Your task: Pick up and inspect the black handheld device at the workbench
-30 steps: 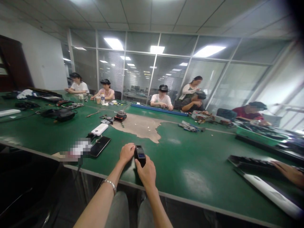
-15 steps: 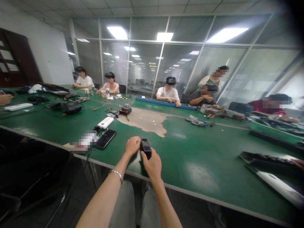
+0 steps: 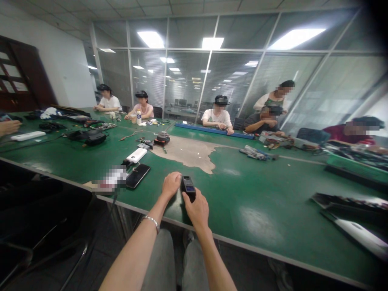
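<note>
A small black device (image 3: pixel 188 186) with a little dark blue screen stands on the green table (image 3: pixel 230 202), close to the front edge. My right hand (image 3: pixel 197 205) grips its near right side, thumb and fingers around it. Just left of the device, my left hand (image 3: pixel 171 184) rests with its fingers curled against or beside the far left side; its fingertips are hidden, so what it holds cannot be told. A black phone (image 3: pixel 138 176) lies left of my hands, beside a white power bank (image 3: pixel 136 155).
A bare tan patch (image 3: pixel 188 153) marks the table beyond my hands. Behind it lies a long blue bar (image 3: pixel 212 130). Tools (image 3: pixel 254 153) and a green tray (image 3: pixel 357 163) are at the right. Several people sit across the table. A white-edged dark part (image 3: pixel 360 232) lies near right.
The view has shifted slightly, so the scene sits a little farther right. Both hands keep nearly the same pose around the device.
</note>
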`<state>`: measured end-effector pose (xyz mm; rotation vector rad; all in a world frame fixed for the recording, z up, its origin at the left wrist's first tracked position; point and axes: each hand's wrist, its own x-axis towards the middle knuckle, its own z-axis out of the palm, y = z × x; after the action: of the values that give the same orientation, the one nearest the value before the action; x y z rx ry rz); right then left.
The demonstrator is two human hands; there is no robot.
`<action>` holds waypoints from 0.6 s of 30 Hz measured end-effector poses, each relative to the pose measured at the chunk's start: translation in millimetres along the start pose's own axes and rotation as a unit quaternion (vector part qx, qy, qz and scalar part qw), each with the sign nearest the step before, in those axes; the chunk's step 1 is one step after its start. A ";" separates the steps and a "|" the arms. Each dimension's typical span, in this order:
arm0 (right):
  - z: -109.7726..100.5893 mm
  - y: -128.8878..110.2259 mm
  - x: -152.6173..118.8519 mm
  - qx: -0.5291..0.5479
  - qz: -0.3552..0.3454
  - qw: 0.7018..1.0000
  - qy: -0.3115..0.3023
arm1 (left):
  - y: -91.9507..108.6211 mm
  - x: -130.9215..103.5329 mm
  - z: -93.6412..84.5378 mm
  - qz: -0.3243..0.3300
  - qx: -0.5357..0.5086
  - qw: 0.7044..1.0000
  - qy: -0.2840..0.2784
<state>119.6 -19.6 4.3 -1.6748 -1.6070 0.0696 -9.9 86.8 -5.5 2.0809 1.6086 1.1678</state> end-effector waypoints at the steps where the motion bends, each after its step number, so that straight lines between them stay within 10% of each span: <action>1: 0.1 -0.2 0.3 0.008 -0.001 1.000 0.001 | -0.3 0.2 0.0 -0.002 -0.001 1.000 0.001; 11: -20.4 -5.6 15.3 0.152 0.035 0.986 0.060 | -5.6 1.7 3.5 -0.004 0.001 1.000 0.008; 18: -31.3 41.2 29.3 0.107 0.079 0.988 0.074 | -4.7 1.5 3.9 0.000 0.012 1.000 -0.009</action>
<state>175.9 -4.6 16.3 -1.5972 -1.3077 0.1868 -10.2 90.9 -10.3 2.1002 1.6222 1.1327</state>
